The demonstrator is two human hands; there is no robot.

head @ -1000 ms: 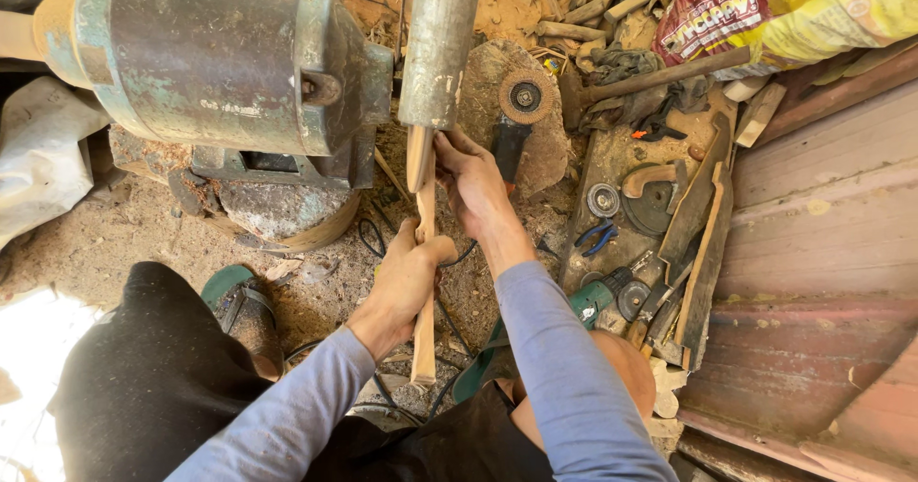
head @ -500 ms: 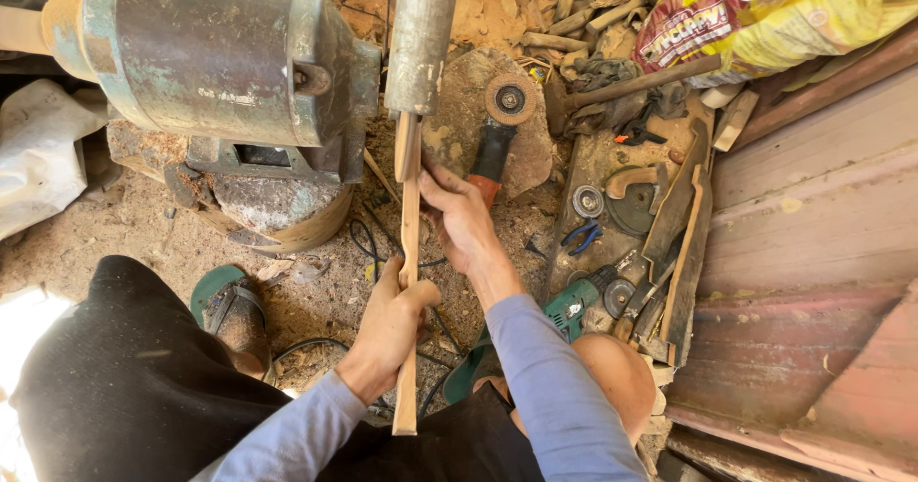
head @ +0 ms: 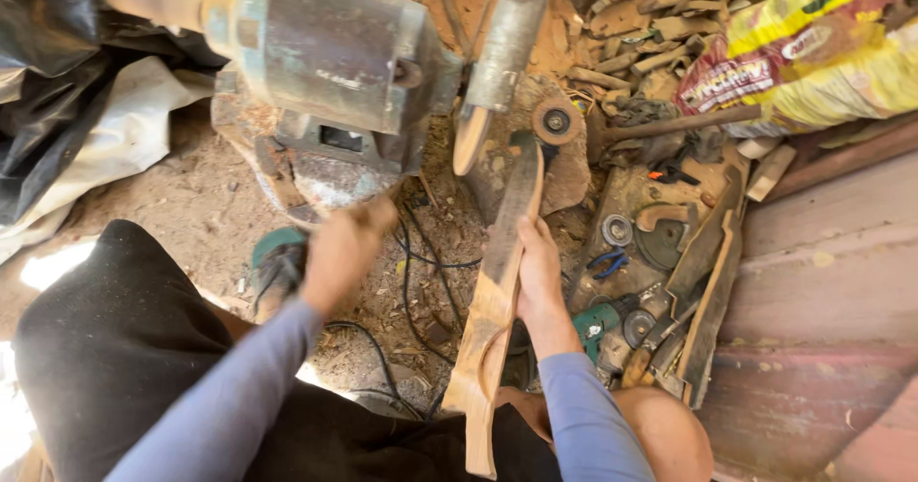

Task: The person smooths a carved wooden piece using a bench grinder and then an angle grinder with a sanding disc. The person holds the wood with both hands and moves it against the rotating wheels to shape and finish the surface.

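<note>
Right hand: closed along the edge of a long wooden workpiece, thumb side toward the sanding machine.
Left hand: blurred, off the wood, raised above the dirt floor; fingers look loosely curled, holding nothing visible.
Wooden workpiece: flat, curved, with a rounded cut-out near its lower end; top end just below the belt sander nose, lower end over the lap.
Motor: green-grey drum on a rusty base, just left of the sander arm.
Risk, one-hand hold: likely twist or kick of the long piece if the top meets the abrasive, since only one hand steadies it.
Risk, fingers: right hand near the moving tip; a slip along the wood could carry it in.
Risk, cables: black cords looped on the floor under the piece; possible snag.
Risk, clutter: angle grinder, blue-handled pliers and discs just beside the right forearm.
Package: crinkled yellow sack with a red panel and green streak, top right, lying over wood offcuts.
Sheet: white plastic at the left edge, plain.
</note>
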